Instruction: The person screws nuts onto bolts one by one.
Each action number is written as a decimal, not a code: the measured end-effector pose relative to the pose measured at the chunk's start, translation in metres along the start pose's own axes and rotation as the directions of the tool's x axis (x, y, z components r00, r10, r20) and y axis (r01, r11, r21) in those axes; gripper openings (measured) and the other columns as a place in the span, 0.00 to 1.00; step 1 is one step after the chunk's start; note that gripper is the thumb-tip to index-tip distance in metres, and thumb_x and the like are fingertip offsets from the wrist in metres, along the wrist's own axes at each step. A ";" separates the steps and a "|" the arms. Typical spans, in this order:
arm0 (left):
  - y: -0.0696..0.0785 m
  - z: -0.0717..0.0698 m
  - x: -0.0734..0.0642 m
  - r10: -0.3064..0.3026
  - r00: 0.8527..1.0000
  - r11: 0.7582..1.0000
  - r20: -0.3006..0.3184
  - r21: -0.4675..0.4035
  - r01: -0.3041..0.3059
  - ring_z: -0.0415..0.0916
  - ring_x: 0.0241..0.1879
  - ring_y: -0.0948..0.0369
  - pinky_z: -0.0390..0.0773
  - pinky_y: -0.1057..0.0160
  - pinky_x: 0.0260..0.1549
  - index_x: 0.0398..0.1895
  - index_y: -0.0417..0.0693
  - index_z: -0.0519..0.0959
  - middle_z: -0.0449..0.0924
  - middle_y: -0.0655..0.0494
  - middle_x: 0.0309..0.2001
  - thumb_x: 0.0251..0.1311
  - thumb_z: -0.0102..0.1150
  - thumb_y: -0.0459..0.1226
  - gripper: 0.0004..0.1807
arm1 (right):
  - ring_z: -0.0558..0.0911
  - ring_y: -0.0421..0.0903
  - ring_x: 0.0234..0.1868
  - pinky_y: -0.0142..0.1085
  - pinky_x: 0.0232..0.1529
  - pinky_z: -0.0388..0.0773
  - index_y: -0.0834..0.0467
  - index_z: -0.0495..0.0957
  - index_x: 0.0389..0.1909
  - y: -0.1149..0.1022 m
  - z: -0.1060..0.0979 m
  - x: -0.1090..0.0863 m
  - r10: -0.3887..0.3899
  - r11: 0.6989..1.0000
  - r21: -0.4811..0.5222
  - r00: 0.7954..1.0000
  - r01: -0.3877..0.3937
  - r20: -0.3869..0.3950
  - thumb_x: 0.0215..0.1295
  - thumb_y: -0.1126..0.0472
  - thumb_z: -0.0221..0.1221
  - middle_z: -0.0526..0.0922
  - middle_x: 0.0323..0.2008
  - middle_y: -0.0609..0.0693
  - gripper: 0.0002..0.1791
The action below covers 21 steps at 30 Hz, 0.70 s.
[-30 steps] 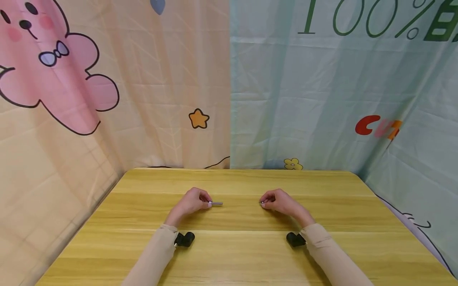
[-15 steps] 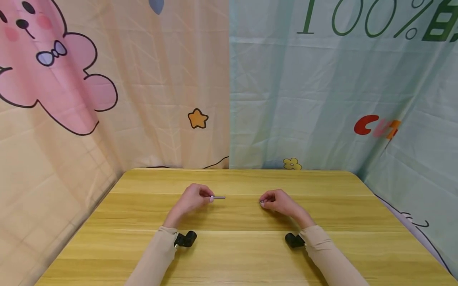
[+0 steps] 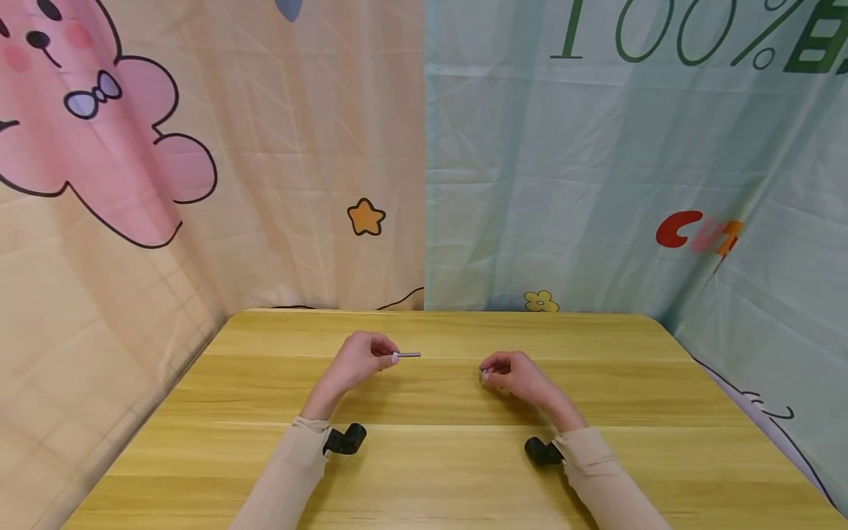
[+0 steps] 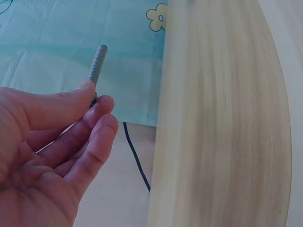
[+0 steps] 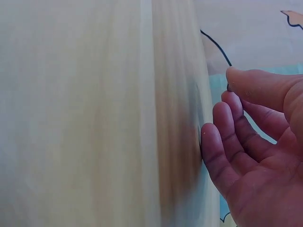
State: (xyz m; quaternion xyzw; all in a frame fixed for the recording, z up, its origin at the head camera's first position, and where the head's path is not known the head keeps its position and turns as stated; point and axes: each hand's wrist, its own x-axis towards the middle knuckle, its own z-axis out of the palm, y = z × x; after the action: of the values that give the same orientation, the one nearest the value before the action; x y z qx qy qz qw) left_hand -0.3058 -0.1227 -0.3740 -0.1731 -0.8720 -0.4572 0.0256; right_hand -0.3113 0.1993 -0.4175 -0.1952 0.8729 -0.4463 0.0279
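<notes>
A: Where is the threaded bolt (image 3: 406,355) held?

B: It is pinched between thumb and fingertips of the left hand (image 3: 354,364), above the wooden table (image 3: 437,464).

A: And the right hand (image 3: 520,375)?

B: A small dark piece (image 5: 229,87) is pinched there; what it is cannot be told.

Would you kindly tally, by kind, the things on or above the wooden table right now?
Hands: 2, left hand and right hand
Threaded metal bolts: 1, bolt, pinched by the left hand
Small metal pieces: 1, piece, pinched by the right hand
Black wrist cameras: 2, and
Total: 6
</notes>
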 end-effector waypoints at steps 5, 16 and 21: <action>0.003 0.000 0.000 0.007 1.000 1.000 -0.019 -0.008 -0.008 0.76 0.29 0.60 0.78 0.63 0.29 0.36 0.40 0.85 0.81 0.55 0.29 0.60 0.66 0.30 0.03 | 0.78 0.45 0.33 0.34 0.30 0.76 0.66 0.81 0.45 -0.001 0.003 -0.001 0.024 1.000 0.020 0.999 -0.023 -0.034 0.67 0.66 0.62 0.81 0.35 0.51 0.10; 0.010 -0.002 -0.001 0.019 0.999 0.999 -0.051 -0.036 -0.021 0.77 0.29 0.59 0.78 0.62 0.30 0.36 0.41 0.85 0.81 0.55 0.30 0.60 0.66 0.30 0.03 | 0.80 0.48 0.37 0.38 0.33 0.79 0.68 0.80 0.46 -0.009 0.007 -0.002 -0.012 0.996 0.089 0.988 0.026 -0.155 0.66 0.67 0.62 0.83 0.37 0.54 0.11; 0.011 0.000 -0.002 0.022 0.998 0.999 -0.057 -0.042 -0.024 0.77 0.29 0.59 0.78 0.62 0.29 0.37 0.39 0.84 0.81 0.55 0.30 0.59 0.67 0.30 0.04 | 0.80 0.49 0.39 0.35 0.35 0.79 0.67 0.80 0.47 -0.019 0.011 -0.005 0.006 0.991 0.133 0.974 0.025 -0.225 0.66 0.66 0.63 0.83 0.38 0.55 0.11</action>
State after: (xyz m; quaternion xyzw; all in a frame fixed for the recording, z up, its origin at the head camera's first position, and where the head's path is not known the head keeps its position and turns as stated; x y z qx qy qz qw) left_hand -0.3003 -0.1172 -0.3654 -0.1707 -0.8589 -0.4801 0.0519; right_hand -0.2978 0.1830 -0.4093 -0.1454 0.8372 -0.5238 -0.0602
